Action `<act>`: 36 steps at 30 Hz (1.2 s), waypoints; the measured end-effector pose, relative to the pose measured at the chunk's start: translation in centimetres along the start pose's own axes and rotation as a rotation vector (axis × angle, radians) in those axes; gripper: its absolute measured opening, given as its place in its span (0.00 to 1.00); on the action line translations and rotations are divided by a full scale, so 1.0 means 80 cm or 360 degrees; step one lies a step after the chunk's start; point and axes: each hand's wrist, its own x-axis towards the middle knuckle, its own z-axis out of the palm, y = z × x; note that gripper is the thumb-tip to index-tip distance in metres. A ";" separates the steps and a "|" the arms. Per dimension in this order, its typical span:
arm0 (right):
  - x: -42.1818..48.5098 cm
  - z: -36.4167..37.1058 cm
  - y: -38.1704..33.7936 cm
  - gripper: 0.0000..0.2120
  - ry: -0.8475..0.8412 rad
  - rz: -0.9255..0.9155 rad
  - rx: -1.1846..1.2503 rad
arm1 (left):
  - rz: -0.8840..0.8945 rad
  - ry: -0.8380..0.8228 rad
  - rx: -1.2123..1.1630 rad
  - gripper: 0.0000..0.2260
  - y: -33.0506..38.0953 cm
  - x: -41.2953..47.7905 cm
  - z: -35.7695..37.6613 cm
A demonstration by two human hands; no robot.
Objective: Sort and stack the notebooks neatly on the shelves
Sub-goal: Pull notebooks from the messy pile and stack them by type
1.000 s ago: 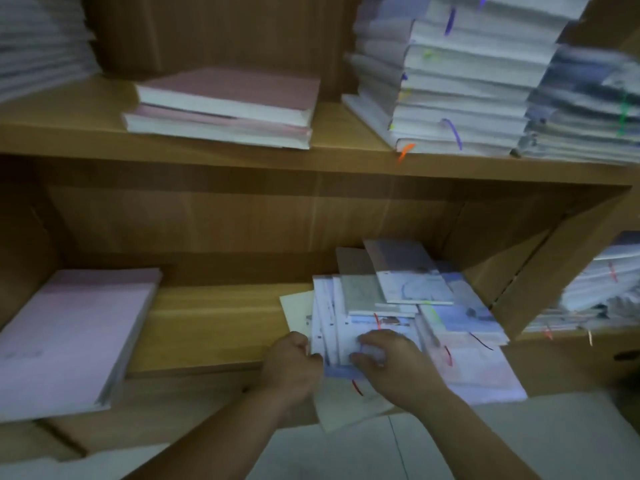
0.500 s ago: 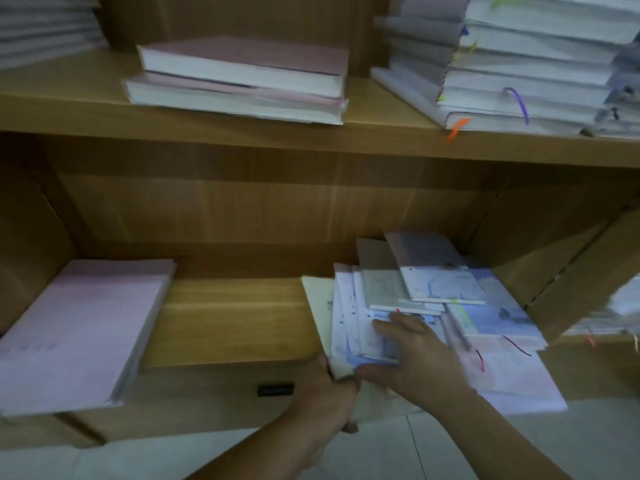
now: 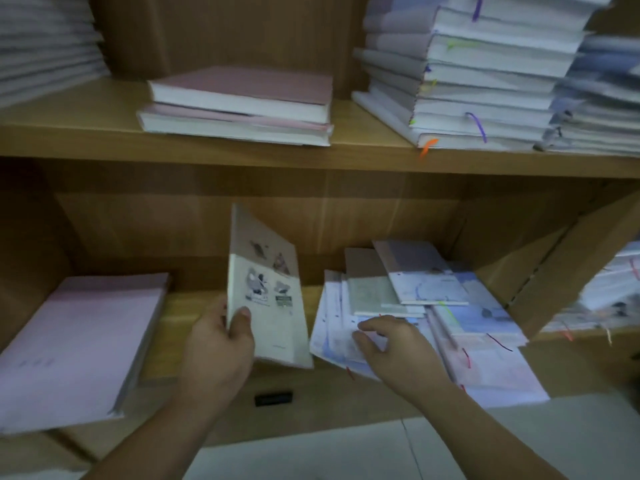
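Cream notebook (image 3: 268,306) with grey cartoon figures — pink-covered books (image 3: 239,105) above, a pale lilac stack (image 3: 76,344), shelves (image 3: 242,157) tan woodgrain.

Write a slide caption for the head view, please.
Left hand holds a cream illustrated notebook nearly upright over the lower wooden shelf; right hand rests on a messy pile of pale notebooks.
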 end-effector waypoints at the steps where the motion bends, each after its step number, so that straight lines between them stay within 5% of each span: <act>1: 0.001 -0.001 -0.008 0.17 -0.0021 0.0051 0.0078 | 0.0033 0.0024 0.0046 0.11 -0.003 0.002 -0.005; 3: 0.005 0.003 -0.019 0.23 -0.0181 0.0077 0.0112 | 0.0119 0.0114 0.0062 0.10 -0.008 0.009 -0.020; 8: 0.004 0.013 -0.038 0.20 -0.0498 0.0058 -0.0178 | 0.0048 0.0138 -0.0100 0.12 -0.040 0.028 -0.059; 14: -0.013 -0.007 -0.047 0.17 -0.0565 0.0079 0.0115 | -0.0036 -0.0187 0.0675 0.19 -0.056 0.034 -0.067; 18: -0.014 -0.036 -0.011 0.10 -0.0388 0.0122 0.0133 | 0.0102 -0.0560 0.0562 0.10 -0.025 -0.002 -0.017; 22: -0.020 -0.085 0.083 0.10 0.0347 0.0609 -0.0049 | 0.0203 -0.0922 0.0345 0.06 -0.009 -0.036 0.065; 25: -0.044 -0.102 0.156 0.29 0.0485 0.1223 -0.0221 | 0.0134 -0.1130 0.0178 0.05 -0.002 -0.068 0.137; 27: -0.060 -0.099 0.187 0.34 0.0296 0.1441 0.0041 | -0.0084 -0.1317 0.0050 0.06 0.001 -0.098 0.185; 30: -0.072 -0.099 0.203 0.24 0.0296 0.1480 0.0769 | -0.0368 -0.1493 -0.0155 0.13 0.001 -0.135 0.248; 36: -0.067 -0.124 0.201 0.16 0.0469 0.1405 0.1311 | -0.0852 -0.1090 -0.0890 0.06 0.034 -0.141 0.301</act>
